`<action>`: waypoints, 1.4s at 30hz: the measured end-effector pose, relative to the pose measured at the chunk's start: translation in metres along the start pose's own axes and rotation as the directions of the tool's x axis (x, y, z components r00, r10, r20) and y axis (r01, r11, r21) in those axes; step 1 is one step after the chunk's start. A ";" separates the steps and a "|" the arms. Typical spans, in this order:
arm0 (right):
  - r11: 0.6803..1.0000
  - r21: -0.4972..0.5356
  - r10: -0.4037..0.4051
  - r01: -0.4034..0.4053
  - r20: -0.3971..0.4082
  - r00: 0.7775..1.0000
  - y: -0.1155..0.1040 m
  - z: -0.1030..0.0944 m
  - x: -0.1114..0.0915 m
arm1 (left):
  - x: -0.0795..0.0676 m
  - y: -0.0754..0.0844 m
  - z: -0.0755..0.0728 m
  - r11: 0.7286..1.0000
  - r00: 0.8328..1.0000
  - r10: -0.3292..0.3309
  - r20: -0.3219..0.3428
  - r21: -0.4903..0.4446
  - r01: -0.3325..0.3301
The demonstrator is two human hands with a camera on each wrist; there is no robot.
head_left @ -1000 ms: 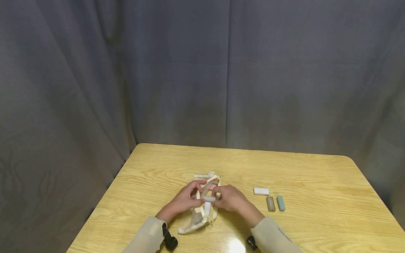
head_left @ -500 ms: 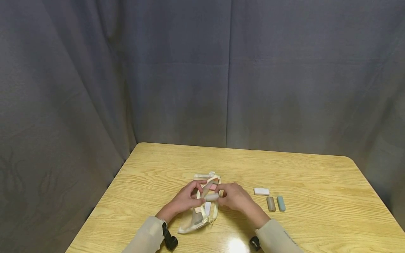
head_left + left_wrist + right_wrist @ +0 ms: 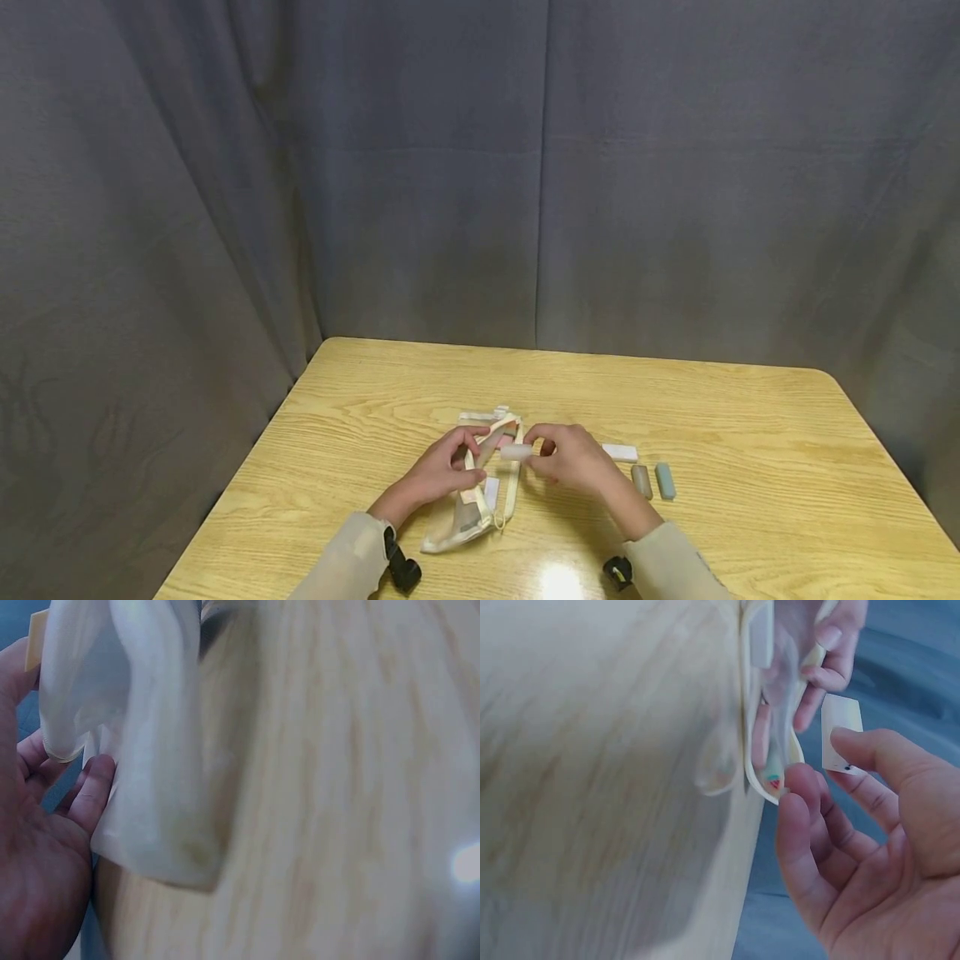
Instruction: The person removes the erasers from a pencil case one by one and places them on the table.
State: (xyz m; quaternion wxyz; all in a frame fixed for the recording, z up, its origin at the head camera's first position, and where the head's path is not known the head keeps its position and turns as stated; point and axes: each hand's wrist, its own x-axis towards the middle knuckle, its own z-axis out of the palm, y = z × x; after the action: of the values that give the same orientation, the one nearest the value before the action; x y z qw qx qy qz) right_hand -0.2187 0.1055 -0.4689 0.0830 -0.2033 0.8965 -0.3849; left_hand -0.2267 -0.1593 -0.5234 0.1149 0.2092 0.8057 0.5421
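A see-through zip pouch (image 3: 447, 546) with cream edging lies on the table, its mouth spread wide. My left hand (image 3: 438, 467) grips the pouch's left rim between thumb and fingers; in the left wrist view its fingers curl behind the sheer fabric. Between thumb and fingers my right hand (image 3: 573, 458) pinches a whitish block-shaped eraser (image 3: 514, 452), held over the pouch's right rim. The right wrist view shows this eraser (image 3: 841, 733) with a small dark mark at one end. Inside the pouch are a white eraser (image 3: 491, 492) and a pink piece (image 3: 505, 442).
To the right of the pouch lie a white eraser (image 3: 619, 452), a grey-brown one (image 3: 642, 482) and a blue-green one (image 3: 665, 481) on the wooden table (image 3: 750, 533). Dark grey curtains (image 3: 420, 183) hang behind the table and along its left.
My right hand has moved right and slightly away from me, bringing the whitish eraser from over the pouch's opening to its right rim. The left hand and pouch have stayed in place.
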 end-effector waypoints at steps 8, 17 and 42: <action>0.995 0.089 0.037 -0.035 -0.013 0.999 0.004 -0.016 -0.010 | 0.000 -0.003 0.001 1.000 1.000 0.003 0.003 -0.008 -0.003; 0.990 0.135 0.034 -0.029 -0.029 0.999 0.012 -0.034 -0.020 | 0.001 -0.004 0.000 1.000 1.000 0.003 0.002 0.012 -0.003; 0.995 0.080 0.077 -0.067 -0.124 0.989 0.057 -0.084 -0.047 | 0.000 0.001 0.002 1.000 1.000 -0.004 -0.010 0.013 0.004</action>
State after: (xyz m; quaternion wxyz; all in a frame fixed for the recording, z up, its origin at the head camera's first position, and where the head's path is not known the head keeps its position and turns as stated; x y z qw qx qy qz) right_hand -0.2192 0.2157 -0.4524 0.0473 -0.1428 0.8915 -0.4273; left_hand -0.2257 -0.1568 -0.5234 0.1105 0.2057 0.8102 0.5377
